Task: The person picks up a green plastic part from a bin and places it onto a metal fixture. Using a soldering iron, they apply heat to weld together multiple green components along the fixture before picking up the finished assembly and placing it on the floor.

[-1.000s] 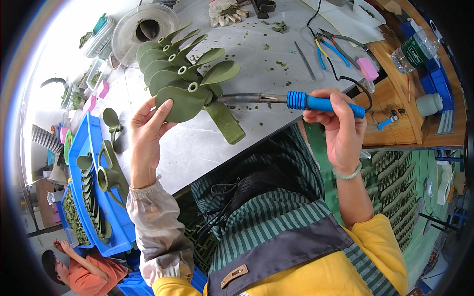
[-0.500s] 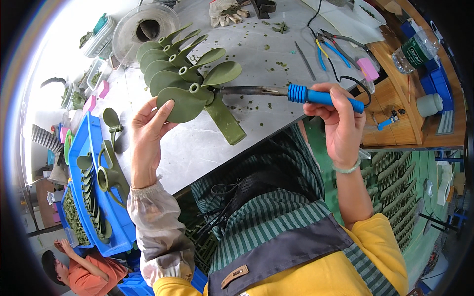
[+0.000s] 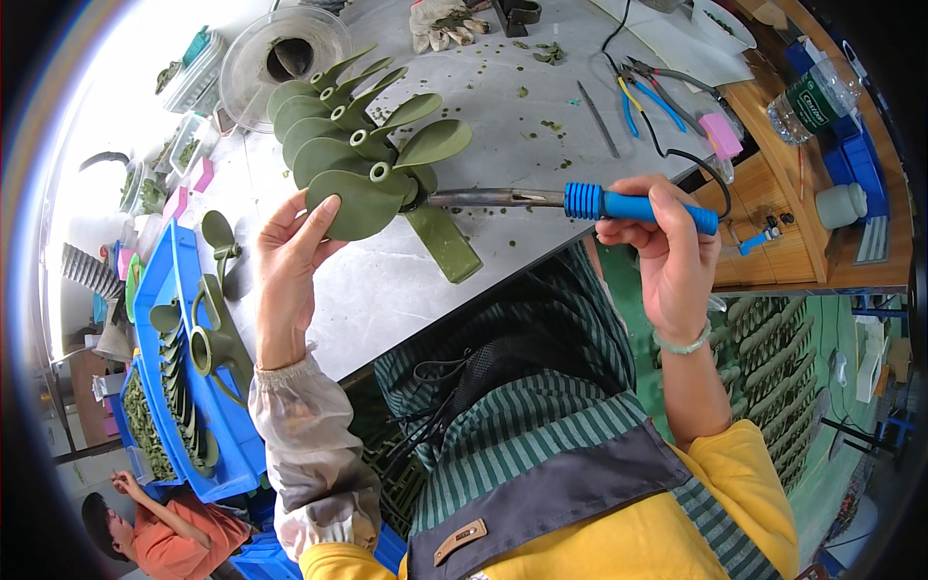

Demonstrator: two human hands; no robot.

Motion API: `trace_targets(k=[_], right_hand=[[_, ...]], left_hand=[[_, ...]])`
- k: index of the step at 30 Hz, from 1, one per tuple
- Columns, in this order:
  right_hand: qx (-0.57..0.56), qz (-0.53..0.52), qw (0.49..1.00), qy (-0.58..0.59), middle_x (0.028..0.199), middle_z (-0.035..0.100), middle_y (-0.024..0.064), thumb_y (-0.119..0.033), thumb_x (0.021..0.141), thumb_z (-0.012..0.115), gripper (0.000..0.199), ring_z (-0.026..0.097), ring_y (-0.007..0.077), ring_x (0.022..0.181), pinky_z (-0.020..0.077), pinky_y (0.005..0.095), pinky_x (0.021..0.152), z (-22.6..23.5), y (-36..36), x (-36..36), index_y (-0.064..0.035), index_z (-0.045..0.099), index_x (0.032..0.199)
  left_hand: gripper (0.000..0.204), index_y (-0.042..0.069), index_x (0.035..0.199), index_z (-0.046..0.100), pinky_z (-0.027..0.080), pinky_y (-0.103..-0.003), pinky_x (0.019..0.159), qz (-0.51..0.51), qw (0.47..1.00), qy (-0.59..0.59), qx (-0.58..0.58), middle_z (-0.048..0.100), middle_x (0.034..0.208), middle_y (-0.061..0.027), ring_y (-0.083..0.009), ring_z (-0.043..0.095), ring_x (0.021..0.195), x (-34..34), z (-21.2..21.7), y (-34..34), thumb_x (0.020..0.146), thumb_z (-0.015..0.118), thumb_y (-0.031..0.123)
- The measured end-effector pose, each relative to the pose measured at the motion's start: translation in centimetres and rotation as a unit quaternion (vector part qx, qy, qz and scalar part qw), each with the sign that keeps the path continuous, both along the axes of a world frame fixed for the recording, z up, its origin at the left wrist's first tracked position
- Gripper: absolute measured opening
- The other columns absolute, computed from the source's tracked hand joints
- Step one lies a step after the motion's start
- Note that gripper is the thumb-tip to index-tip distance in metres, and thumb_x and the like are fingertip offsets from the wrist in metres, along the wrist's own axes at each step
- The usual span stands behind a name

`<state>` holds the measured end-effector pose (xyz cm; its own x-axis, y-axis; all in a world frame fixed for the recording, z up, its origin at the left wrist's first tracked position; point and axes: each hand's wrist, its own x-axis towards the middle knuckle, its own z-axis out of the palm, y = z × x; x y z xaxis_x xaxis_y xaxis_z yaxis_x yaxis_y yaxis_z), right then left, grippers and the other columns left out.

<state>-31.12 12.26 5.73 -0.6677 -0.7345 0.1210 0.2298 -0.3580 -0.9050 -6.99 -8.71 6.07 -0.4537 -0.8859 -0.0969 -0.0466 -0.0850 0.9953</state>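
Note:
My left hand point(image 3: 290, 266) pinches the large rounded blade of the nearest green propeller point(image 3: 353, 205) between thumb and fingers. Several like it stand in a row behind, each with a ring-shaped hub, joined along a flat green bar point(image 3: 443, 246). In my right hand point(image 3: 672, 246) is a soldering iron point(image 3: 585, 201), its blue handle gripped and its metal shaft pointing left. The iron's tip reaches in beside the nearest propeller's base, close to the bar; whether it touches is hidden by the blades.
Loose green propellers lie near a blue bin point(image 3: 227, 464) at left. A clear round tub point(image 3: 246, 72) is at the back. Pliers point(image 3: 667, 97), a thin metal tool point(image 3: 597, 118), gloves point(image 3: 440, 24) and green crumbs lie on the grey table. A person point(image 3: 174, 532) sits at lower left.
The soldering iron and my right hand have shifted slightly right, and the iron's shaft sits a little lower near the propeller. My left hand and the propellers look unchanged.

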Motion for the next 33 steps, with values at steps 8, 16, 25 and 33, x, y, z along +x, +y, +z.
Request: trace_targets(k=[8, 16, 25, 33], right_hand=[[0.003, 0.001, 1.000, 0.001, 0.083, 0.066, 0.0142, -0.015, 0.094, 0.048, 0.028, 0.067, 0.0188, 0.069, 0.0563, 0.0277, 0.067, -0.2, -0.1, 0.0, 0.0089, 0.062, 0.095], [0.006, -0.018, 1.000, 0.019, 0.082, 0.066, 0.0143, -0.015, 0.095, 0.048, 0.029, 0.067, 0.0199, 0.069, 0.0566, 0.0289, 0.067, -0.2, -0.5, -0.4, 0.0098, 0.062, 0.095], [0.002, -0.052, 0.998, 0.037, 0.088, 0.066, 0.0134, -0.016, 0.093, 0.050, 0.028, 0.067, 0.0201, 0.068, 0.0570, 0.0282, 0.065, 0.5, 0.6, -1.7, 0.0098, 0.063, 0.094], [-0.003, -0.065, 0.997, 0.029, 0.091, 0.066, 0.0154, -0.015, 0.093, 0.051, 0.027, 0.067, 0.0214, 0.067, 0.0573, 0.0302, 0.063, 1.1, 2.2, -3.1, 0.0099, 0.063, 0.094]], left_hand=[[0.022, 0.002, 0.107, 0.064, 0.056, -0.023, 0.070, 0.006, 1.000, -0.007, 0.001, 0.070, 0.092, -0.0083, -0.0136, 0.068, 0.080, -0.1, 0.0, 0.0, 0.086, 0.066, 0.011], [0.023, 0.003, 0.108, 0.064, 0.055, -0.023, 0.068, 0.007, 1.000, -0.007, 0.002, 0.070, 0.093, -0.0079, -0.0130, 0.068, 0.080, 0.0, -0.1, 0.0, 0.086, 0.066, 0.011], [0.022, 0.003, 0.107, 0.064, 0.055, -0.022, 0.068, 0.005, 1.000, -0.015, 0.001, 0.070, 0.091, -0.0075, -0.0124, 0.068, 0.078, -0.2, -0.2, -0.1, 0.086, 0.066, 0.011], [0.021, 0.003, 0.106, 0.065, 0.055, -0.022, 0.067, 0.002, 1.000, -0.014, 0.003, 0.070, 0.091, -0.0076, -0.0121, 0.068, 0.078, -0.3, -0.3, -0.4, 0.086, 0.066, 0.011]])
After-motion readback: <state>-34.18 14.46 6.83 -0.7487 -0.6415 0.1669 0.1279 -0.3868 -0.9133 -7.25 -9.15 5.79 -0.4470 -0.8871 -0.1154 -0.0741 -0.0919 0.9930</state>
